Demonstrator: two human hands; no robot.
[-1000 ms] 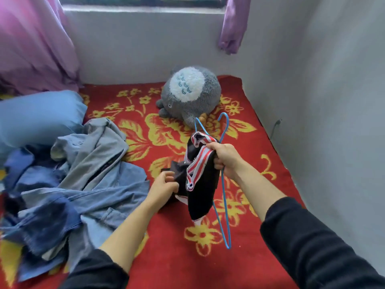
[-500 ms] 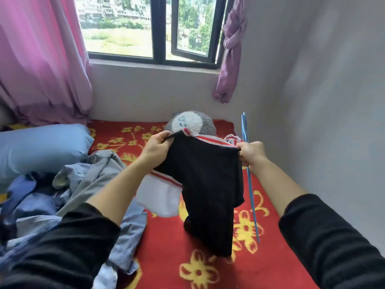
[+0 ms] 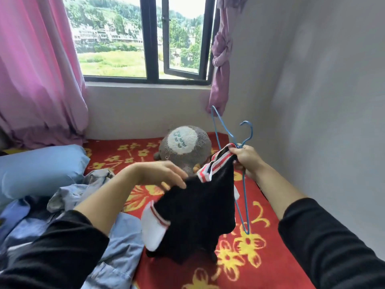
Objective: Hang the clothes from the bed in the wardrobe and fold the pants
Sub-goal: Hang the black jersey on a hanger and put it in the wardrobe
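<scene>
A black shirt [image 3: 198,213] with a red-and-white striped collar and white sleeve cuffs hangs in the air over the bed. My right hand [image 3: 246,160] grips its collar together with the neck of a blue wire hanger [image 3: 243,184], whose hook points up. My left hand [image 3: 164,173] lies on the shirt's upper left edge, fingers stretched over the fabric; whether it pinches the cloth is unclear. A heap of blue and denim clothes [image 3: 68,222] lies on the bed at the lower left.
The bed has a red blanket with yellow flowers [image 3: 239,263]. A grey plush toy [image 3: 184,146] sits by the window wall, a blue pillow [image 3: 39,170] at left. Pink curtains [image 3: 35,69] hang left, a grey wall closes the right side.
The shirt rose off the bed and spread between both hands. My left hand has since shifted along the top edge, the right hand has turned the hanger so its hook shows.
</scene>
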